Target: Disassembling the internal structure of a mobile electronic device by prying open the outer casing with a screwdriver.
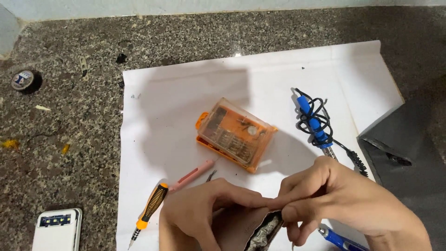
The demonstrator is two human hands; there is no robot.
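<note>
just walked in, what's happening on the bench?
A person is working with both bare hands at the near edge of a white sheet laid on a granite counter. The left hand and right hand pinch a flat brownish piece with a crumbly grey edge. An orange bit case, a blue soldering iron and an orange-and-black screwdriver lie untouched nearby.

a makeshift home repair bench, not a fitted workshop: a speckled granite counter (pixel 69 130) against a pale wall, with a white paper sheet (pixel 172 107) spread as a work mat. at the sheet's centre lies an orange screwdriver-bit case (pixel 234 135), at 3 o'clock a blue soldering iron (pixel 315 123), at 7 o'clock a precision screwdriver (pixel 149 209), and at 10 o'clock, off the sheet, a tape roll (pixel 24 80).
</note>
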